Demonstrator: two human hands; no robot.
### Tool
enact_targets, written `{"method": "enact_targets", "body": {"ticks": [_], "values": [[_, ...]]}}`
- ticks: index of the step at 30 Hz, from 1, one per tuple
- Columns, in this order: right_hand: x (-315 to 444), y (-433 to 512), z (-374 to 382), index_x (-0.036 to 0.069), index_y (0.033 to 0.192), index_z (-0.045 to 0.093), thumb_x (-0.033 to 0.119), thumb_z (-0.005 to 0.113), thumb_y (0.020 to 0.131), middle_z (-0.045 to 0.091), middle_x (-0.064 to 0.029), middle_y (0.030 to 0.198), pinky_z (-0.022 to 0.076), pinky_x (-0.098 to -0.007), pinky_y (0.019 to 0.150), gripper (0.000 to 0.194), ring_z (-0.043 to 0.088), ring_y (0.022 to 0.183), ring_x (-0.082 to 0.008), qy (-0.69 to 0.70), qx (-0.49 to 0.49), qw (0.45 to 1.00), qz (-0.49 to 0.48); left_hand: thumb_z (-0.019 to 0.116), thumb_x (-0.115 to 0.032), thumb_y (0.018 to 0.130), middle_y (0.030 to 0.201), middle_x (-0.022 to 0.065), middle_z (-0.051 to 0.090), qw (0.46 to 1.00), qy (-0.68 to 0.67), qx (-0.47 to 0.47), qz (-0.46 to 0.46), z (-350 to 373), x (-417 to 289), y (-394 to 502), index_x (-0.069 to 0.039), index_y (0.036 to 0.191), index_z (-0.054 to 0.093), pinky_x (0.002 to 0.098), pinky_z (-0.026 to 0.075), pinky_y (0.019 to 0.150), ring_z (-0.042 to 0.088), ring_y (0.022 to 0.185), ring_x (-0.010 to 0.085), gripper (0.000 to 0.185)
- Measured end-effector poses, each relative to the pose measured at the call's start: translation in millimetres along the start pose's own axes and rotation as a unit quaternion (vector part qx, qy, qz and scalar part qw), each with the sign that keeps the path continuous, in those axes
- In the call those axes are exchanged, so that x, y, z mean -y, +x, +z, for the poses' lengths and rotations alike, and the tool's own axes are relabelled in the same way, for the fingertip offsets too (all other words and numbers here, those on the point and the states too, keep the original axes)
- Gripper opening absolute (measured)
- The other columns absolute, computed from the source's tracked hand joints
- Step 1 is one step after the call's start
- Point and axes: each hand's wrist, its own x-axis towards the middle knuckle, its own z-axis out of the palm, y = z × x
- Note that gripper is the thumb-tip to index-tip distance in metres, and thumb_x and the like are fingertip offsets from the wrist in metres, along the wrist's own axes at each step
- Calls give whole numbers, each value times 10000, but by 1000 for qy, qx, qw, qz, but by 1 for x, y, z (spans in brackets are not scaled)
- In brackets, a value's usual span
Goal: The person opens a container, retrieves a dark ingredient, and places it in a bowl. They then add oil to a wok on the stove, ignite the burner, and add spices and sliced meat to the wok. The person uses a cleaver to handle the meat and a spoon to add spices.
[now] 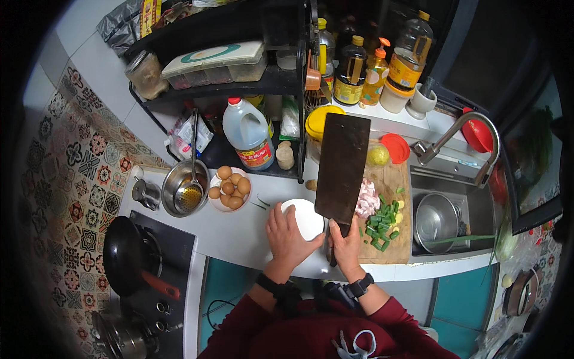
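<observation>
My right hand (344, 246) grips a wide dark cleaver (343, 166), its blade pointing away from me over the left edge of the wooden cutting board (394, 179). With spread fingers, my left hand (291, 235) rests on the near side of a white bowl (305, 219) on the counter; whether it grips the rim I cannot tell. Just right of the blade, pale pink chopped meat (367, 199) lies on the board. Cut green scallion pieces (381, 226) and pale yellow slices (398, 218) are beside it. The blade hides part of the board.
Left of the bowl stand a plate of brown eggs (231, 187) and a steel bowl (168, 197) with a skimmer (188, 195). A black wok (121, 256) sits on the stove. On the right is a sink (477, 211) holding a metal pot (436, 220). Bottles (351, 72) line the back ledge.
</observation>
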Motion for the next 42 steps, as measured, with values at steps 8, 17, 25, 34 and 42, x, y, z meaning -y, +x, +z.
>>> {"method": "enact_targets", "body": {"ticks": [8,17,25,34,42], "values": [[4,5,-2,56,978,494,114,616,928,512,22,644,353,-218,406,143,448,469,-55,48,-26,994,92,797,-451,564,1298,242,400,1000,-12,-10,12,5,3,-1,-9,1202,476,512,365,963,388,1219,414,840],[0,6,0,42,1029,516,123,635,914,537,18,700,368,-224,450,184,447,506,-56,-41,7,998,-36,805,-442,547,1289,232,408,1000,-21,-6,-2,3,6,1,-39,1200,479,514,353,977,389,1220,412,833],[12,14,-6,140,1155,451,141,578,946,438,13,616,405,-249,388,245,431,444,-88,234,7,944,232,814,-428,548,1301,222,402,1000,-12,-9,-3,3,6,0,-37,1201,471,501,357,992,390,1229,400,835],[15,9,-8,139,1154,458,140,585,943,452,10,620,397,-247,390,246,432,442,-84,248,3,940,232,820,-428,548,1308,222,396,999,-37,0,11,-1,10,-1,-39,1188,467,502,346,1000,381,1241,395,828],[14,-5,-8,69,1059,468,114,585,946,498,13,635,365,-222,410,168,438,450,-63,38,9,997,64,834,-421,543,1319,239,387,997,-54,23,46,-4,16,0,-38,1090,482,503,333,1009,367,1248,408,754]]}}
